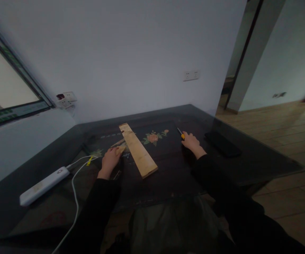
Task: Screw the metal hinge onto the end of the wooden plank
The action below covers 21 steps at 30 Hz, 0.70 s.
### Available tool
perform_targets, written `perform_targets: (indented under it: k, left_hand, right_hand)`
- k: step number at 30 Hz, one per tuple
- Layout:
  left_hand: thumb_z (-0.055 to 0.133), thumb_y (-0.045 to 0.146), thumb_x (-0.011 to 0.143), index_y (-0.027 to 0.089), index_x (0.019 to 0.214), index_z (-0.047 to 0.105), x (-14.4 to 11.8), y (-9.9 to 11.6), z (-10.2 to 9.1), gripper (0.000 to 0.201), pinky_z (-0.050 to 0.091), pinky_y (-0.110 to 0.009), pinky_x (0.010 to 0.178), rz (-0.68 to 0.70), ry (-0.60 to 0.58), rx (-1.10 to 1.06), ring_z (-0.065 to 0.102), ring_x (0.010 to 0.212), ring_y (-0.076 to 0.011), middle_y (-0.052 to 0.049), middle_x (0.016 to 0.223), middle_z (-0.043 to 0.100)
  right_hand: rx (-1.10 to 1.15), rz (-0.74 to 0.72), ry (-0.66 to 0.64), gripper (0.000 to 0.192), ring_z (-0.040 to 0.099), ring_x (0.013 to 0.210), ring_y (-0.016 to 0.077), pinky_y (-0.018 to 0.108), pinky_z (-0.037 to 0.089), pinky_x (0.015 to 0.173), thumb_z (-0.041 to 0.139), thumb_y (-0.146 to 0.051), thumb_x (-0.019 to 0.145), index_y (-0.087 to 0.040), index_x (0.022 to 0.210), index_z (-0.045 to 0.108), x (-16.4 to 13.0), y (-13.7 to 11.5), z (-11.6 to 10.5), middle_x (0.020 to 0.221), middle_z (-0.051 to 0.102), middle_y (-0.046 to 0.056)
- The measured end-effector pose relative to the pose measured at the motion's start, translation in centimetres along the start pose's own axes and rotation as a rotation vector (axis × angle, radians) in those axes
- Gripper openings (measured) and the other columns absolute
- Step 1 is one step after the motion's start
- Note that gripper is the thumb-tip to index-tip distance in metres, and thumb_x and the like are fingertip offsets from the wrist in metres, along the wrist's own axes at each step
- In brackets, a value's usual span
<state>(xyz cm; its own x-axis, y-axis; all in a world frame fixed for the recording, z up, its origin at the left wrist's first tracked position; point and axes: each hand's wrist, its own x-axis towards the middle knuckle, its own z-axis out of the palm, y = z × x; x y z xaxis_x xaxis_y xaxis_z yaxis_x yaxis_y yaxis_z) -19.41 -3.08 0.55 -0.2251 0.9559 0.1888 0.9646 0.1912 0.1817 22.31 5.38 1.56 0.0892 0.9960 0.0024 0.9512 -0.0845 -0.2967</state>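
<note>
A long pale wooden board [138, 150] lies diagonally on the dark glass-topped table [247, 155]. My left hand [111, 159] rests at the board's left side, its fingers touching a smaller wooden piece [121, 148] that juts out from under the board. My right hand [192, 142] lies to the right of the board, closed around a screwdriver [180, 133] with a yellow handle; its metal shaft points away from me. Small metal bits [126, 155], maybe screws, sit by my left fingers.
A white power bank [44, 185] with a white cable [75, 197] lies at the left. A dark flat object [222, 144] rests at the right of the table. A flower pattern [154, 137] shows under the glass. Wall sockets [191, 75] are behind; a wooden floor lies to the right.
</note>
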Motion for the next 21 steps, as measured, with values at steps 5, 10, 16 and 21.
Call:
perform_targets:
  k: [5, 10, 16, 21]
  left_hand:
    - [0.048, 0.035, 0.094, 0.024, 0.142, 0.05, -0.2, 0.0, 0.5, 0.05, 0.047, -0.039, 0.097, -0.019, -0.047, 0.033, 0.059, 0.122, -0.0308, -0.016, 0.142, 0.054]
    - [0.045, 0.037, 0.095, 0.027, 0.144, 0.048, -0.1, -0.2, 0.7, 0.051, 0.049, -0.039, 0.094, -0.041, -0.076, 0.101, 0.061, 0.118, -0.031, -0.015, 0.136, 0.058]
    - [0.048, 0.042, 0.094, 0.023, 0.14, 0.054, -0.4, 0.5, -0.2, 0.05, 0.047, -0.046, 0.098, -0.062, -0.005, 0.045, 0.058, 0.122, -0.0347, -0.017, 0.142, 0.054]
    - [0.05, 0.028, 0.09, 0.017, 0.124, 0.066, -1.4, 5.1, -1.8, 0.038, 0.044, -0.043, 0.107, 0.126, 0.122, -0.341, 0.056, 0.125, -0.0296, -0.014, 0.132, 0.064]
  right_hand:
    - [0.038, -0.012, -0.01, 0.061, 0.063, 0.116, 0.0324, 0.043, 0.048, 0.09, 0.051, -0.026, 0.091, -0.021, 0.15, 0.037, 0.2, 0.0, 0.0, 0.13, 0.059, 0.021]
    - [0.202, -0.064, -0.023, 0.053, 0.064, 0.115, 0.0287, 0.038, 0.049, 0.091, 0.052, -0.027, 0.09, -0.024, 0.142, 0.05, 0.6, 0.0, -0.1, 0.126, 0.066, 0.015]
    - [0.59, -0.27, 0.01, 0.048, 0.066, 0.091, 0.0178, 0.027, 0.05, 0.078, 0.05, -0.018, 0.088, -0.017, 0.136, 0.056, -0.6, -1.6, -0.7, 0.122, 0.067, 0.012]
    - [1.064, -0.326, -0.15, 0.048, 0.059, 0.067, 0.0118, 0.021, 0.046, 0.056, 0.054, -0.027, 0.087, -0.02, 0.135, 0.054, -3.5, -5.1, -0.5, 0.094, 0.067, 0.004]
